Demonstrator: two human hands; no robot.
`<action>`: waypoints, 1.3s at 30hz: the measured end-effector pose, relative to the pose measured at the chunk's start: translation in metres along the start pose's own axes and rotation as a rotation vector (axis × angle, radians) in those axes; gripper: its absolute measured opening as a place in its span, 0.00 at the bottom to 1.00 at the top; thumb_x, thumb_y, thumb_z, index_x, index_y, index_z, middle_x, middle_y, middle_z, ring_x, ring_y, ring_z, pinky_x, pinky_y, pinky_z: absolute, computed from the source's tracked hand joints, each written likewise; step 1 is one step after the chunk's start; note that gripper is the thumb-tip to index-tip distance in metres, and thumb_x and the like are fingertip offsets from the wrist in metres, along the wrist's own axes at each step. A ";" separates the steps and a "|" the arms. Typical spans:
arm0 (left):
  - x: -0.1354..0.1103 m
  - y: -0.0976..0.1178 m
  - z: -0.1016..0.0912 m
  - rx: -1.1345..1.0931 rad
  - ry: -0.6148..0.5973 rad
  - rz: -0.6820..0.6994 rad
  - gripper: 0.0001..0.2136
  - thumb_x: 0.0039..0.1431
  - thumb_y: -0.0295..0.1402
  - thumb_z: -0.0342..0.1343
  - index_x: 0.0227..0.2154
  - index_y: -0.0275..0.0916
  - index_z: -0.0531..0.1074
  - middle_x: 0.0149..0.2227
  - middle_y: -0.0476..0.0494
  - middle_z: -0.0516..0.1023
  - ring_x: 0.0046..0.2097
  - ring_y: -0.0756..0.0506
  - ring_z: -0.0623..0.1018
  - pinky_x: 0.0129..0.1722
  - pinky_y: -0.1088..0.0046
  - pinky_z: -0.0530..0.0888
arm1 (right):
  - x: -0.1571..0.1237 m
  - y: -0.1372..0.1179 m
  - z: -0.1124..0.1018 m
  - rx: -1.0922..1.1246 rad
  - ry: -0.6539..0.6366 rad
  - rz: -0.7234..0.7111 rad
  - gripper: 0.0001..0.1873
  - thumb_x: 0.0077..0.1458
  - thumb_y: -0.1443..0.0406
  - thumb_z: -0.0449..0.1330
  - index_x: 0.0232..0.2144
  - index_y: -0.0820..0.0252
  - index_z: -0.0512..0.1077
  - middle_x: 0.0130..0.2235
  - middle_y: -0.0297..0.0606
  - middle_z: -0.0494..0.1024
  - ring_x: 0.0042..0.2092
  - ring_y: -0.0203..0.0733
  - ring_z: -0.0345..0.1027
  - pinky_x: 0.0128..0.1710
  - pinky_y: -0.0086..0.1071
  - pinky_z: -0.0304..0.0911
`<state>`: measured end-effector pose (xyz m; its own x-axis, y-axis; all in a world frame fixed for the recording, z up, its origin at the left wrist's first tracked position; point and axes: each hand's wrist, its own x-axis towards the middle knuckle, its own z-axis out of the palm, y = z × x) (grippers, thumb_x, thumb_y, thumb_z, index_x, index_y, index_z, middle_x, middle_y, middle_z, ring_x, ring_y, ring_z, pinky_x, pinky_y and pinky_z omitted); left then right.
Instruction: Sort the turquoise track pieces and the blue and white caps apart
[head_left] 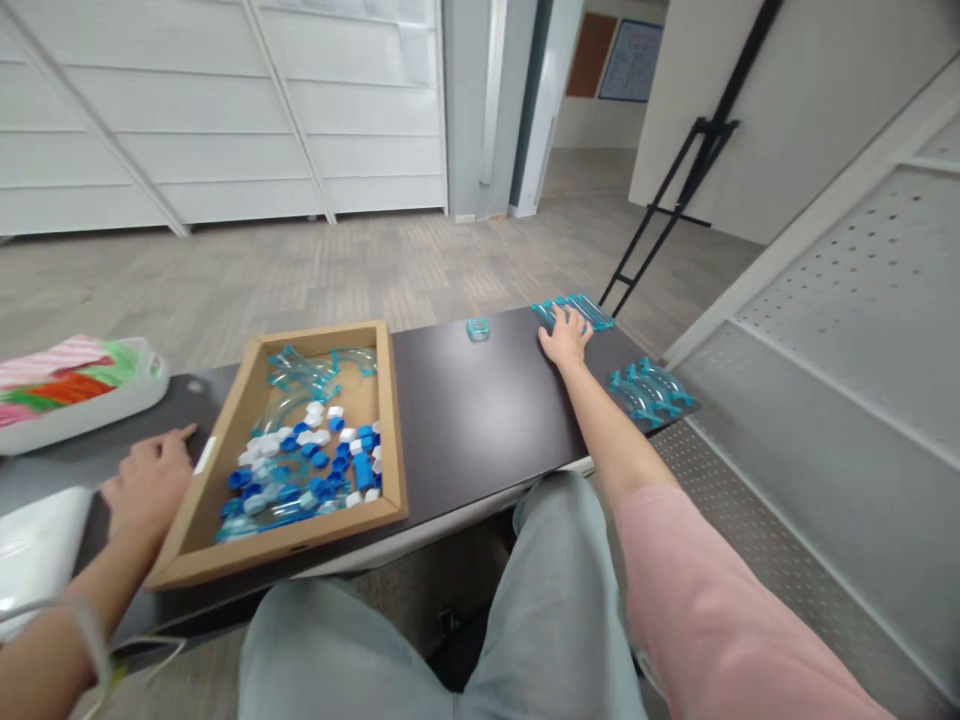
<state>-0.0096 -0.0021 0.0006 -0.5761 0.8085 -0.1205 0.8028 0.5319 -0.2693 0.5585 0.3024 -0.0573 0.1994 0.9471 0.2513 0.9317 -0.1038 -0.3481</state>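
My right hand (566, 338) reaches to the far right corner of the dark table (480, 410), fingers spread over a row of clear blue straight tubes (581, 310). My left hand (150, 480) rests loosely curled on the table against the left wall of a wooden tray (394, 420); nothing shows in it. The tray holds several blue and white small connector pieces (307, 465) and clear curved tubes (315, 370). A small clear blue piece (478, 328) sits alone at the table's far edge. A group of curved blue tubes (651, 390) lies at the right edge.
A white plastic container (82, 395) with pink, orange and green items stands at the far left. A white object (37, 550) lies near my left forearm. A black stand (675, 180) leans on the floor beyond the table. A perforated grey panel (840, 400) runs along the right.
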 end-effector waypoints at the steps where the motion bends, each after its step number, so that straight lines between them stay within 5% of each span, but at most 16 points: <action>1: -0.003 -0.004 0.003 -0.106 0.011 -0.029 0.35 0.84 0.36 0.22 0.80 0.32 0.62 0.75 0.17 0.70 0.74 0.27 0.76 0.69 0.49 0.73 | -0.002 -0.001 -0.003 0.008 0.008 -0.022 0.39 0.73 0.59 0.62 0.81 0.62 0.67 0.84 0.62 0.63 0.84 0.63 0.53 0.85 0.63 0.42; 5: -0.003 -0.007 0.011 -0.373 0.033 -0.003 0.36 0.82 0.45 0.39 0.81 0.24 0.64 0.77 0.07 0.65 0.78 0.19 0.69 0.74 0.43 0.67 | -0.014 -0.010 -0.014 0.019 0.058 -0.116 0.34 0.69 0.61 0.61 0.75 0.60 0.73 0.81 0.65 0.66 0.81 0.66 0.58 0.81 0.64 0.47; 9: 0.000 -0.007 0.017 -0.528 0.117 0.033 0.39 0.79 0.51 0.44 0.85 0.36 0.64 0.80 0.14 0.66 0.78 0.17 0.67 0.75 0.39 0.64 | -0.033 -0.052 -0.017 0.048 0.074 -0.203 0.30 0.70 0.60 0.61 0.71 0.55 0.76 0.78 0.66 0.69 0.78 0.71 0.62 0.76 0.67 0.54; 13: 0.000 -0.007 0.024 -0.595 0.147 0.042 0.41 0.77 0.52 0.44 0.86 0.40 0.63 0.81 0.18 0.66 0.79 0.17 0.65 0.75 0.38 0.62 | -0.058 -0.139 -0.016 0.137 -0.002 -0.418 0.27 0.73 0.59 0.60 0.70 0.55 0.77 0.71 0.62 0.78 0.72 0.69 0.70 0.74 0.63 0.59; 18: 0.002 -0.007 0.030 -0.639 0.153 0.069 0.42 0.77 0.54 0.44 0.87 0.39 0.61 0.83 0.20 0.65 0.80 0.17 0.63 0.75 0.38 0.60 | -0.107 -0.264 -0.006 0.203 -0.348 -0.847 0.21 0.77 0.58 0.62 0.66 0.56 0.80 0.60 0.50 0.87 0.60 0.57 0.81 0.71 0.54 0.64; 23: 0.002 -0.007 0.030 -0.658 0.163 0.088 0.42 0.80 0.55 0.42 0.87 0.37 0.61 0.82 0.18 0.66 0.80 0.17 0.63 0.75 0.37 0.59 | -0.157 -0.339 0.015 0.060 -0.520 -0.883 0.33 0.75 0.57 0.70 0.76 0.57 0.73 0.71 0.54 0.82 0.70 0.61 0.79 0.71 0.51 0.70; 26: 0.001 -0.008 0.028 -0.669 0.160 0.092 0.41 0.80 0.56 0.42 0.88 0.43 0.60 0.82 0.22 0.67 0.81 0.17 0.63 0.75 0.36 0.60 | -0.168 -0.352 0.024 0.035 -0.540 -0.849 0.28 0.76 0.61 0.67 0.74 0.55 0.75 0.73 0.53 0.82 0.72 0.62 0.78 0.73 0.51 0.70; 31: -0.001 -0.007 0.025 -0.638 0.153 0.100 0.43 0.80 0.55 0.40 0.86 0.31 0.63 0.82 0.17 0.65 0.80 0.18 0.63 0.74 0.37 0.61 | -0.161 -0.349 0.025 0.423 -0.526 -0.620 0.20 0.77 0.64 0.59 0.65 0.57 0.80 0.65 0.49 0.87 0.66 0.52 0.82 0.69 0.44 0.74; 35: 0.000 -0.007 0.028 -0.625 0.165 0.098 0.43 0.78 0.53 0.40 0.85 0.28 0.63 0.82 0.15 0.64 0.80 0.17 0.63 0.74 0.37 0.61 | -0.154 -0.334 0.006 0.959 -0.674 -0.275 0.16 0.75 0.56 0.60 0.58 0.51 0.81 0.50 0.38 0.92 0.46 0.44 0.83 0.51 0.37 0.78; 39: -0.001 -0.008 0.028 -0.620 0.162 0.095 0.44 0.77 0.52 0.41 0.83 0.24 0.64 0.82 0.11 0.63 0.79 0.18 0.64 0.74 0.39 0.60 | -0.154 -0.302 -0.029 1.284 -0.732 -0.142 0.16 0.71 0.55 0.61 0.56 0.50 0.80 0.49 0.38 0.92 0.42 0.42 0.80 0.45 0.32 0.77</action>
<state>-0.0198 -0.0138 -0.0237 -0.5070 0.8609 0.0420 0.8165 0.4641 0.3433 0.2550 0.1786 0.0355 -0.4247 0.9052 -0.0136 -0.0462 -0.0366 -0.9983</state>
